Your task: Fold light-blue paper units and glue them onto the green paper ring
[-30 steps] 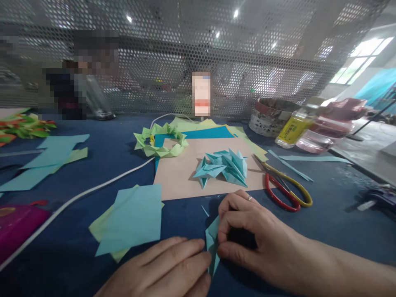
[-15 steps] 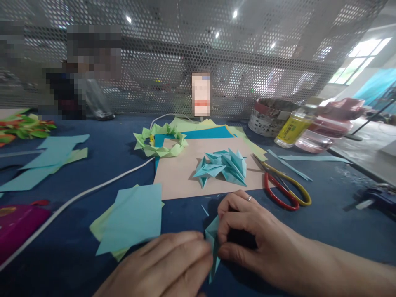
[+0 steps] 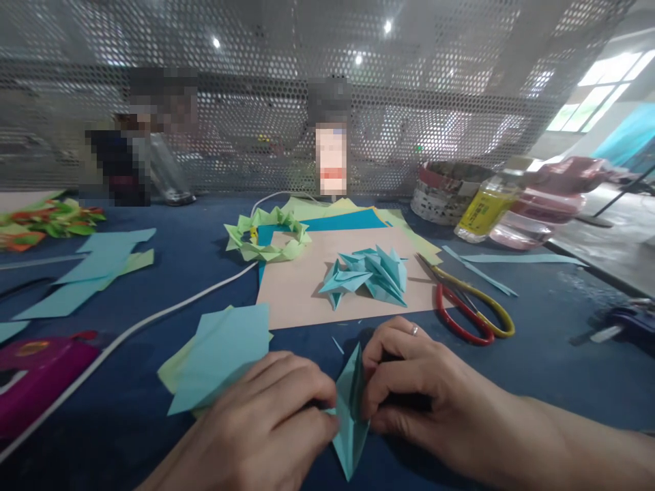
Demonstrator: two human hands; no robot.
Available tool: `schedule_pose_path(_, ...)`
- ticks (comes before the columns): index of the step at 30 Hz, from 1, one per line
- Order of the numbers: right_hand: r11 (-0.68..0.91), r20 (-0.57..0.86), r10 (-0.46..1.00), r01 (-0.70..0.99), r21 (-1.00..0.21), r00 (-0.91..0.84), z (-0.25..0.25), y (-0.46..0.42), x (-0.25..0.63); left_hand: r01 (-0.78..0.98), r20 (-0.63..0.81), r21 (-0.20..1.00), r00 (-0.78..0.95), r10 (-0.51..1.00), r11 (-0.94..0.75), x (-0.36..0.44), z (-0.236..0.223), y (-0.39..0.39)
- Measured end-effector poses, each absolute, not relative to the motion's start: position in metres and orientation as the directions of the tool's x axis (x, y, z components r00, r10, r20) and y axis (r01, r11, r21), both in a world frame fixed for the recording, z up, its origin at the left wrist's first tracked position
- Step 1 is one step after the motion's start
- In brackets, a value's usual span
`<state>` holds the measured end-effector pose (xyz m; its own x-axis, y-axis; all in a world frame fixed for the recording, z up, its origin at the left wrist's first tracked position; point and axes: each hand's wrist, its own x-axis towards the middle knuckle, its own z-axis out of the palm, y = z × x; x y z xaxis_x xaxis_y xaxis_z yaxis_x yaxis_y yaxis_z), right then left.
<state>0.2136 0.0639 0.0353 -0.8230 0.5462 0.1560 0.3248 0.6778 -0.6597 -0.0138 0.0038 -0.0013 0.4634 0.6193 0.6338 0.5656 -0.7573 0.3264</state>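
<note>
A folded piece of blue paper [image 3: 350, 416], long and pointed at both ends, is held between my two hands just above the dark blue tabletop. My left hand [image 3: 273, 419] pinches its left edge with thumb and forefinger. On the opposite side, my right hand [image 3: 409, 382], with a ring on one finger, grips it with curled fingers. Beyond them, several folded blue paper pieces [image 3: 371, 276] lie bunched on a beige sheet [image 3: 297, 300]. Beside my left hand rests a stack of blue paper squares [image 3: 225, 344], with light green ones underneath.
Scissors [image 3: 465, 310] with red and yellow handles lie right of the beige sheet. A light green folded paper ring [image 3: 291, 254] sits behind. A white cable [image 3: 168, 316] crosses the left side. Bottles [image 3: 481, 208] stand at back right, before a perforated metal screen [image 3: 245, 129].
My left hand has lifted and curled from a flatter pose into a pinch on the paper's left edge. The folded paper now shows more of its pointed shape.
</note>
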Motion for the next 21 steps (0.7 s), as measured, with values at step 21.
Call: schedule_pose_path(21,0.670,0.164,0.542,0.306,-0.677,-0.824,0.032,0.068,0.213,0.574,0.581,0.309,0.517,0.628,-0.758,-0.014,0.012,-0.004)
